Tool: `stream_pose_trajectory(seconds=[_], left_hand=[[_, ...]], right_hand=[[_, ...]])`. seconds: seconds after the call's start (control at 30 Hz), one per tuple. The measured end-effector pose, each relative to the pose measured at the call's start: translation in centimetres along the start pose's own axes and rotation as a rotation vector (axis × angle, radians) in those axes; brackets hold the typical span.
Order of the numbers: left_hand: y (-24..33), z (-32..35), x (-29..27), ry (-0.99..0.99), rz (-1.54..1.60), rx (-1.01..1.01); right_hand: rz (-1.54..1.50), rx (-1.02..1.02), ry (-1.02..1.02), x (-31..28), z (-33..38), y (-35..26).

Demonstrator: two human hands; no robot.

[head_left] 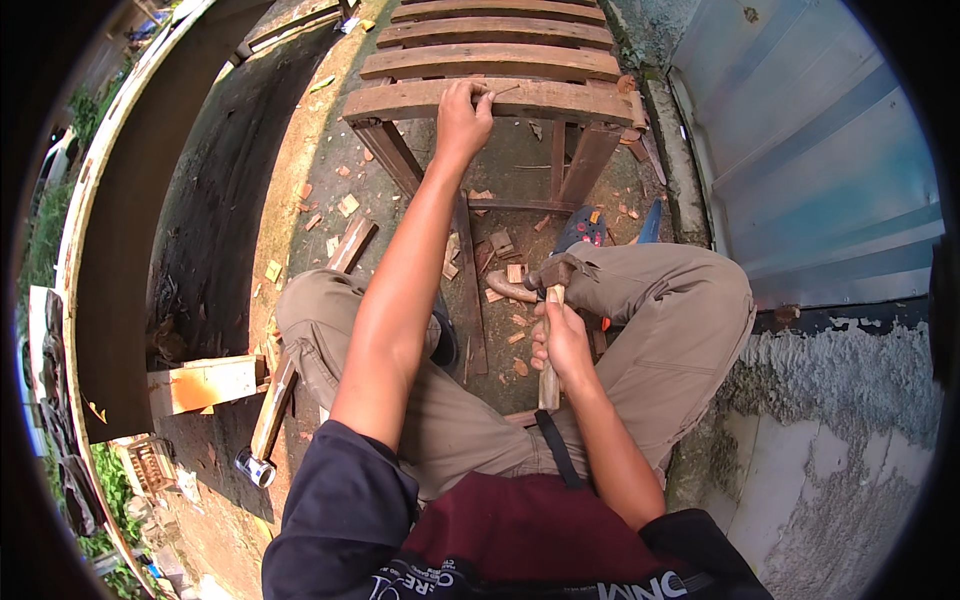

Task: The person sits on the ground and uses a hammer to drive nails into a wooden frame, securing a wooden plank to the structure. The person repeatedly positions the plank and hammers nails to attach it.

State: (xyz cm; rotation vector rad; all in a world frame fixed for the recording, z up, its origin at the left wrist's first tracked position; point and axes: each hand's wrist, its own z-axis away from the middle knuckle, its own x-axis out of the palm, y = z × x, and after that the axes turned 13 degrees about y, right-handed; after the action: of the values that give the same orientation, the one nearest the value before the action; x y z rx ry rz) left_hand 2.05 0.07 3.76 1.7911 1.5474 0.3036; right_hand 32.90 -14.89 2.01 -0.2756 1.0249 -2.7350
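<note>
A slatted wooden bench [490,62] stands in front of me, its slats running from left to right. At its nearest slat [400,101], my left hand [464,122] is closed in a pinch, resting on the wood. A thin nail [507,90] juts out to the right from those fingertips. Lower down, between my knees, my right hand [565,345] is wrapped round the wooden handle of a hammer [549,388]. The hammer's dark metal head points up and away from me, apart from the bench.
Wood chips and offcuts [502,243] litter the ground under the bench. A corrugated metal sheet [810,150] and a rough wall [840,420] bound the right side. On the left lie a wooden block [205,385] and a long timber piece [273,405].
</note>
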Motion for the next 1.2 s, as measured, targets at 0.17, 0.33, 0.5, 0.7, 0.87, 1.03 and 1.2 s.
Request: stream_pose_trajectory(seconds=[0.17, 0.33, 0.5, 0.7, 0.87, 1.03, 1.2], left_hand=[[-2.8, 6.3, -4.1, 0.27, 0.185, -0.376], [-8.7, 16.5, -8.3, 0.25, 0.277, -1.004], [-9.9, 20.9, -10.8, 0.167, 0.23, -1.079], [-7.6, 19.2, -13.2, 0.165, 0.317, -1.164], [-6.5, 17.7, -12.8, 0.189, 0.461, -1.052], [-6.7, 18.4, -14.6, 0.162, 0.42, -1.097], [-9.5, 21.5, -13.5, 0.02, 0.12, -0.905]], right_hand=[[-0.126, 0.047, -0.003, 0.1, -0.4, -0.1], [-0.152, 0.079, -0.062, 1.8, 1.5, 0.0], [-0.105, -0.073, -0.164, 2.4, 5.2, -4.7], [-0.088, -0.521, -0.39, 1.8, 15.8, -15.4], [0.022, -0.931, -0.579, 1.9, 16.4, -25.5], [0.216, -0.765, -0.38, 6.0, 6.8, -23.9], [0.483, -0.458, -0.171, 6.4, -8.7, -10.6]])
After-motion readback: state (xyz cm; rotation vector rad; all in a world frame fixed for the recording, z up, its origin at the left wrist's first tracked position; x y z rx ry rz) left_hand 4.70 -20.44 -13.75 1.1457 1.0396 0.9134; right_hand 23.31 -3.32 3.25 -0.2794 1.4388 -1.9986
